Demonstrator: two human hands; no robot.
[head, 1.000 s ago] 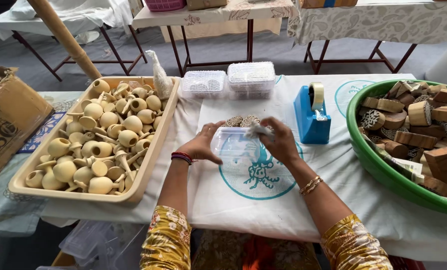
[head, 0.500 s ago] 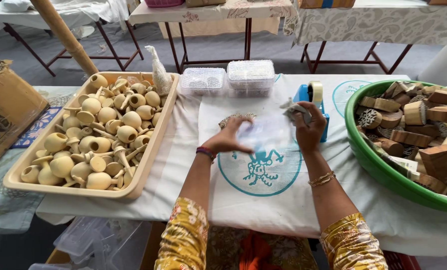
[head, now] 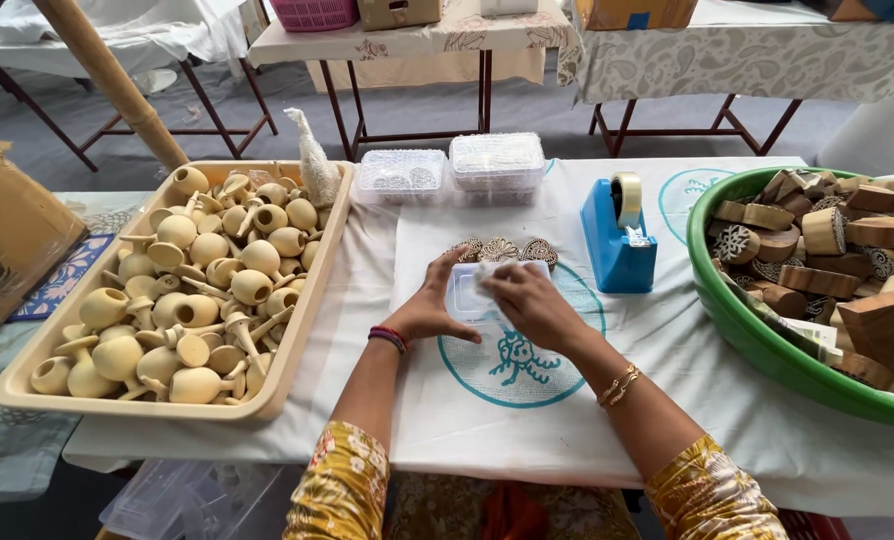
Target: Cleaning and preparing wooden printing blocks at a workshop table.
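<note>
Clear plastic box (head: 472,290) lies on white cloth (head: 667,340), just left of blue tape dispenser (head: 615,235). Left hand (head: 432,305) fingers grip its left edge; right hand (head: 527,300) fingers press down on top.

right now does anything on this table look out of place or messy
Nothing stands out. Both hands, left hand and right hand, rest on a small clear plastic box on the white cloth; the wooden knobs stay inside their tray.
</note>
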